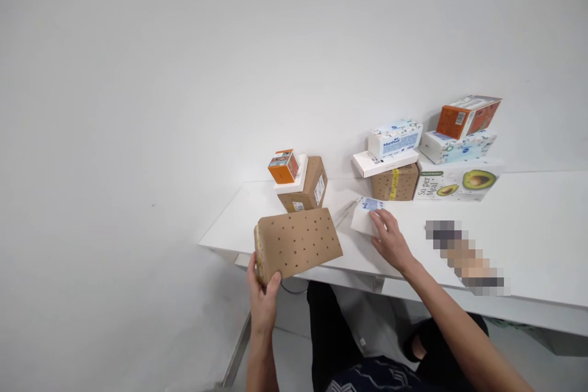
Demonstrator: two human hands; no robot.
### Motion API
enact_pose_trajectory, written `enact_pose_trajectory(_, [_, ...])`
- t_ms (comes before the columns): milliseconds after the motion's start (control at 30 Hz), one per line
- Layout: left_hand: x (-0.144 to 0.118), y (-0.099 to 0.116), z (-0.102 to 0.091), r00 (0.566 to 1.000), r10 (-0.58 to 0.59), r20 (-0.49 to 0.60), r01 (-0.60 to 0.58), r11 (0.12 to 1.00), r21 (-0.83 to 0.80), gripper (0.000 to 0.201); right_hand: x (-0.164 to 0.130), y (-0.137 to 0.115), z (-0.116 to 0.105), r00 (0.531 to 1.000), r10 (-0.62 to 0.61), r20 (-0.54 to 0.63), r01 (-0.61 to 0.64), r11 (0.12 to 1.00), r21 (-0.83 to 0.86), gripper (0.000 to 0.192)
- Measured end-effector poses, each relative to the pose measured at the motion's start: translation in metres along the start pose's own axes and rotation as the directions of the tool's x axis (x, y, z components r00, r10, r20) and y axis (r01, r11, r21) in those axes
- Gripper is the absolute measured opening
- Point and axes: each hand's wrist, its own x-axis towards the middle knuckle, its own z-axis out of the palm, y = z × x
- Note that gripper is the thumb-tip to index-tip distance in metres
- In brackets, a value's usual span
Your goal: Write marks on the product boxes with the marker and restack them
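While gripping the near left end of a perforated cardboard box (297, 244), left hand (263, 301) curling thumb and fingers (274, 282) around that end, closed firmly on it. Box hovering at the table's (528, 239) near left corner, partly past the edge, long axis running left to right and rising slightly toward the right, dotted broad face tilting up toward the camera. Left end mostly hiding behind the hand; yellow tape just showing there.

Lying flat, right hand (391, 240) resting palm down on the table, fingers spread loosely and touching the near edge of a small white packet (366, 215) with blue print, not clasping it. Packet's print too small for reading. Blurring out a patch just right of that forearm.

Sitting farther back, a brown carton (307, 187) carrying a flat white box (294, 176) and a small orange box (283, 166) on top. Standing right of it, a taped brown box (395, 183) bearing a flat white box and a blue-lettered tissue box (395, 137). Leaning beside that, an avocado-printed box (457, 182), a tissue pack (457, 146) upon it, and an orange carton (467, 116) tilting on top. Backing everything, a plain white wall. Showing below the table, dark trousers and floor, cut off at the bottom edge.
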Motion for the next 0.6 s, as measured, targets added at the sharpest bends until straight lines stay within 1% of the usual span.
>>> enact_pose_trajectory(67, [-0.001, 0.000, 0.000, 0.993, -0.110, 0.038, 0.112, 0.992, -0.055, 0.090, 0.002, 0.010, 0.011, 0.998, 0.011, 0.064, -0.006, 0.997, -0.074, 0.055])
enact_pose_trajectory(133, [-0.002, -0.001, 0.001, 0.981, -0.170, 0.091, 0.179, 0.979, -0.099, 0.099, 0.001, 0.016, 0.015, 0.993, 0.071, 0.096, -0.058, 0.989, -0.134, 0.052])
enact_pose_trajectory(233, [-0.003, -0.007, 0.002, 0.972, -0.166, 0.167, 0.194, 0.966, -0.170, 0.101, -0.007, 0.019, 0.009, 0.984, 0.147, 0.098, -0.129, 0.977, -0.171, 0.042])
enact_pose_trajectory(300, [-0.002, -0.014, 0.003, 0.967, -0.143, 0.209, 0.190, 0.957, -0.222, 0.101, -0.014, 0.020, 0.000, 0.968, 0.239, 0.080, -0.221, 0.957, -0.187, 0.038])
enact_pose_trajectory(333, [-0.002, -0.016, 0.003, 0.963, -0.134, 0.233, 0.190, 0.952, -0.240, 0.102, -0.017, 0.020, -0.004, 0.948, 0.310, 0.076, -0.291, 0.936, -0.199, 0.039])
enact_pose_trajectory(367, [-0.001, -0.019, 0.002, 0.957, -0.126, 0.260, 0.193, 0.949, -0.250, 0.103, -0.020, 0.020, -0.008, 0.917, 0.391, 0.084, -0.366, 0.906, -0.213, 0.041])
enact_pose_trajectory(433, [-0.001, -0.021, 0.001, 0.938, -0.099, 0.333, 0.193, 0.946, -0.260, 0.107, -0.027, 0.021, -0.014, 0.832, 0.531, 0.160, -0.491, 0.840, -0.232, 0.047])
enact_pose_trajectory(467, [-0.001, -0.022, 0.000, 0.923, -0.079, 0.376, 0.187, 0.947, -0.262, 0.110, -0.029, 0.022, -0.016, 0.790, 0.574, 0.216, -0.530, 0.816, -0.231, 0.049])
enact_pose_trajectory(500, [-0.002, -0.023, -0.001, 0.907, -0.058, 0.416, 0.180, 0.949, -0.260, 0.111, -0.031, 0.023, -0.016, 0.755, 0.598, 0.268, -0.556, 0.801, -0.223, 0.049])
enact_pose_trajectory(533, [-0.002, -0.023, -0.001, 0.893, -0.040, 0.448, 0.171, 0.951, -0.257, 0.113, -0.033, 0.024, -0.016, 0.731, 0.610, 0.308, -0.573, 0.792, -0.209, 0.049])
enact_pose_trajectory(600, [-0.003, -0.024, -0.001, 0.876, -0.013, 0.481, 0.152, 0.955, -0.253, 0.119, -0.036, 0.026, -0.015, 0.709, 0.620, 0.336, -0.599, 0.781, -0.176, 0.049])
